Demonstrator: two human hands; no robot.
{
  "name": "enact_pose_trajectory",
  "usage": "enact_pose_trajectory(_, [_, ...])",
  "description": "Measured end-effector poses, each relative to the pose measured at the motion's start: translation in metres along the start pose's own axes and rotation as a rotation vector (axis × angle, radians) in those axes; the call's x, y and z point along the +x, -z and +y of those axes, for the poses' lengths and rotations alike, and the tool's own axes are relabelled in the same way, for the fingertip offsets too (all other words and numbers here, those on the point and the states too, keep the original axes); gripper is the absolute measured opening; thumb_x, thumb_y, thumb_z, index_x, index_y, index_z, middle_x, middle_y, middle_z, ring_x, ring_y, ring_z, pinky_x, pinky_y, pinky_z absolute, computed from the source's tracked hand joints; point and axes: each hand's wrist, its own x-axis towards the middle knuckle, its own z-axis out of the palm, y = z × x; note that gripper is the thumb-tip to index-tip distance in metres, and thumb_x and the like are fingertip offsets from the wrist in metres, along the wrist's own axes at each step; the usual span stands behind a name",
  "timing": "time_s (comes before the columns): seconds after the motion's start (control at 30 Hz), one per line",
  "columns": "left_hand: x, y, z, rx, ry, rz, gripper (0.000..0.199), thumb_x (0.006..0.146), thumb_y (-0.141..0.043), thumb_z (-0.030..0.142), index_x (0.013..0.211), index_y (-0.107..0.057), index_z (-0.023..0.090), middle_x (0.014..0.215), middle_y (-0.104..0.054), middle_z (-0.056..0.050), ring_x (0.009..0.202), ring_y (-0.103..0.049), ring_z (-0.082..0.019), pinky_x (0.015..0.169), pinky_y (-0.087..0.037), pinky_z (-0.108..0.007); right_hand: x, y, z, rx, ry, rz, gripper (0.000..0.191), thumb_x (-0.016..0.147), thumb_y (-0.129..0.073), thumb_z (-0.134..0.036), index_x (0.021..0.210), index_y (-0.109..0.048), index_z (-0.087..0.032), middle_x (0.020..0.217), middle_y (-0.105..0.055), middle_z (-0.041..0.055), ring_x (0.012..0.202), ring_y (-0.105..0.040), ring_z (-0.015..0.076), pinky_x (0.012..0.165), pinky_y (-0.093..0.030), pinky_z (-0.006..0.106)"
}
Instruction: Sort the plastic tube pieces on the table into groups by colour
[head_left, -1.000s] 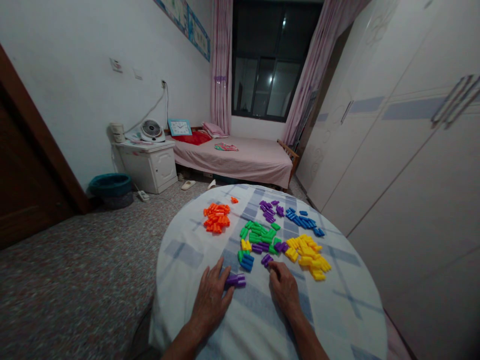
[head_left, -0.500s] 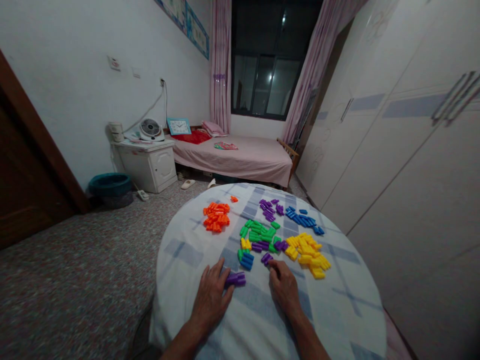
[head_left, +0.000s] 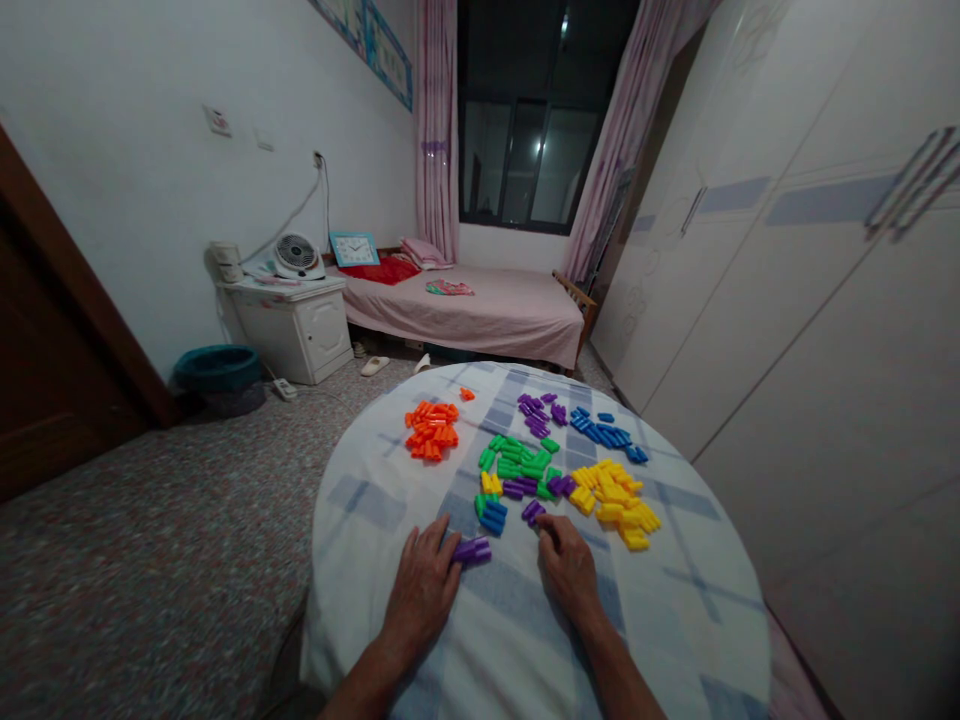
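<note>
My left hand (head_left: 422, 580) lies on the cloth-covered round table, its thumb and fingers around one end of some joined purple pieces (head_left: 472, 551). My right hand (head_left: 568, 565) has curled fingers, with the fingertips at a small purple piece (head_left: 533, 512); whether they grip it is hard to tell. Between and beyond the hands are blue pieces (head_left: 493, 517), a small yellow piece (head_left: 491, 484) and a pile of green pieces (head_left: 517, 458). Yellow pieces (head_left: 619, 500) are heaped right of the green ones, and orange pieces (head_left: 432, 431) at the left.
More purple pieces (head_left: 536, 415) and blue pieces (head_left: 600, 430) lie toward the far side of the table (head_left: 360, 600). Beyond it stand a bed (head_left: 495, 310), a white cabinet (head_left: 322, 330) with a fan (head_left: 298, 256), a teal bin (head_left: 217, 370) and a wardrobe (head_left: 825, 350) at right.
The view has shifted slightly. My left thumb has drawn in closer to the joined purple pieces, which are tilted a little more. My right hand has hardly moved.
</note>
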Motion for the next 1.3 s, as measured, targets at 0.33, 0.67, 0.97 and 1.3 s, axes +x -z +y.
enact_pose_trajectory(0.33, [0.007, 0.005, 0.0, -0.16, 0.048, 0.006, 0.027, 0.09, -0.041, 0.025, 0.108, -0.061, 0.019, 0.125, -0.058, -0.008, 0.114, -0.055, -0.021, 0.102, -0.041, -0.048, 0.0, -0.001, -0.002, 0.011, -0.02, 0.006, 0.026, 0.08, -0.042, -0.022, 0.094, -0.064, -0.018, 0.091, -0.066, 0.0051, 0.083, -0.061, 0.0174, 0.077, -0.046, 0.029])
enact_pose_trajectory(0.67, [0.011, 0.02, 0.004, -0.343, 0.156, -0.05, 0.027, 0.089, -0.044, 0.032, 0.093, -0.066, 0.018, 0.122, -0.059, -0.008, 0.113, -0.056, -0.021, 0.098, -0.046, -0.04, -0.001, -0.001, -0.002, 0.035, 0.004, 0.006, 0.027, 0.08, -0.041, -0.018, 0.095, -0.064, -0.017, 0.092, -0.065, 0.0052, 0.086, -0.06, 0.0163, 0.08, -0.044, 0.027])
enact_pose_trajectory(0.97, [0.025, 0.043, 0.01, -0.452, 0.134, -0.064, 0.02, 0.087, -0.048, 0.032, 0.09, -0.064, 0.02, 0.124, -0.056, -0.007, 0.112, -0.056, -0.021, 0.096, -0.047, -0.038, -0.001, -0.002, -0.002, 0.058, 0.008, -0.002, 0.026, 0.081, -0.04, -0.018, 0.094, -0.062, -0.017, 0.091, -0.063, 0.0051, 0.086, -0.059, 0.0165, 0.08, -0.043, 0.028])
enact_pose_trajectory(1.3, [0.089, 0.022, 0.046, -0.532, 0.094, -0.197, 0.019, 0.086, -0.049, 0.028, 0.097, -0.059, 0.017, 0.097, -0.064, -0.005, 0.079, -0.062, -0.014, 0.073, -0.05, -0.028, 0.001, 0.001, 0.003, 0.198, -0.056, 0.156, 0.029, 0.078, -0.041, -0.019, 0.099, -0.061, -0.015, 0.094, -0.063, 0.0068, 0.078, -0.057, 0.0161, 0.074, -0.045, 0.029])
